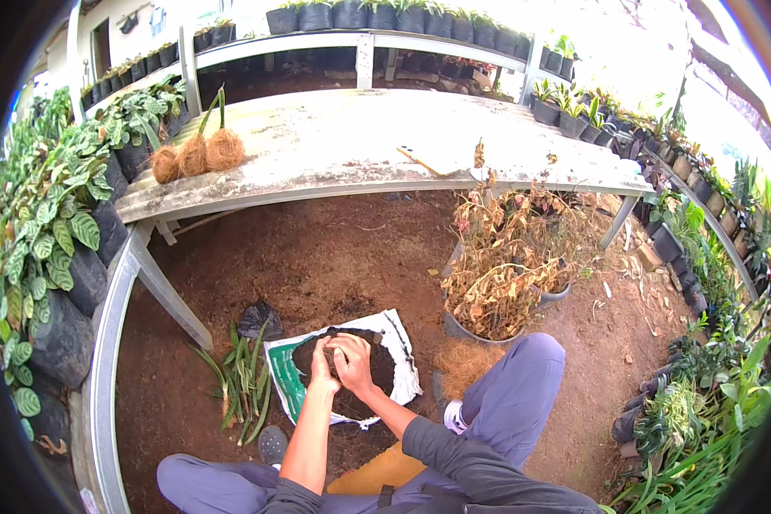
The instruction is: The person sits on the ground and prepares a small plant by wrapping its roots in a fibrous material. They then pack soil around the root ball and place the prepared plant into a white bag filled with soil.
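My left hand (323,366) and my right hand (352,360) are cupped together over an opened white and green plastic sack (406,366) of dark soil (380,360). Dark matter shows between the palms; its exact form is hidden by the fingers. Left of the sack lie cut green leafy stems (247,379) on the ground, beside a crumpled black plastic bag (260,320). A heap of brown coconut fibre (468,366) lies to the right, near my foot. Several fibre-wrapped balls (225,150) with green shoots stand at the left end of the table.
A weathered corrugated table (334,173) spans the space ahead, with a phone (424,160) on it. Pots of dried plants (501,283) stand at its right. Leafy potted plants (58,225) line the left side, more (674,424) the right. A yellowish board (379,472) lies beneath me.
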Demonstrator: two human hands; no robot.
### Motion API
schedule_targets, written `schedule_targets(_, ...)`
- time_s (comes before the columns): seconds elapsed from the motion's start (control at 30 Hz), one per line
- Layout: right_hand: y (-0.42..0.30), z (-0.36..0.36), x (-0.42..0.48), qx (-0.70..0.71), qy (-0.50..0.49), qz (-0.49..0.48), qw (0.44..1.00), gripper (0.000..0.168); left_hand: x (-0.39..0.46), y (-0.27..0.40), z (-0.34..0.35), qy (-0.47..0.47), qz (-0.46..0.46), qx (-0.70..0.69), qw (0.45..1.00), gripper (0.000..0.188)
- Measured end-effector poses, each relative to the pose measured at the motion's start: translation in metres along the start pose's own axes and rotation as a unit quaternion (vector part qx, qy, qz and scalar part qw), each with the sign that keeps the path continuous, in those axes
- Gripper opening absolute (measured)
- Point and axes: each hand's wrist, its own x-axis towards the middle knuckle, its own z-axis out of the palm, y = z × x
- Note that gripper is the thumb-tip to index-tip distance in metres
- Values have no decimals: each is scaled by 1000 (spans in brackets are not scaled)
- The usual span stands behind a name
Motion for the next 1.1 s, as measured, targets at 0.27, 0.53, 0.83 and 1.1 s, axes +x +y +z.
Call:
schedule_targets(0.27, -26, 1, 8, -16, 34, -22, 999, 19, 8, 9, -13, -20, 15, -11, 1000, 19)
schedule_targets(0.53, 3, -13, 6, -32, 88, 14, 995, 15, -12, -10, 28, 12, -27, 30, 999, 28)
schedule_targets(0.83, -14, -8, 5, -12, 47, -14, 999, 19, 10, 0, -2, -58, -19, -22, 998, 33)
schedule_targets(1.1, -8, -6, 7, 166, 29, 114, 979, 27, -1, 9, 10, -21, -46, -35, 998, 30)
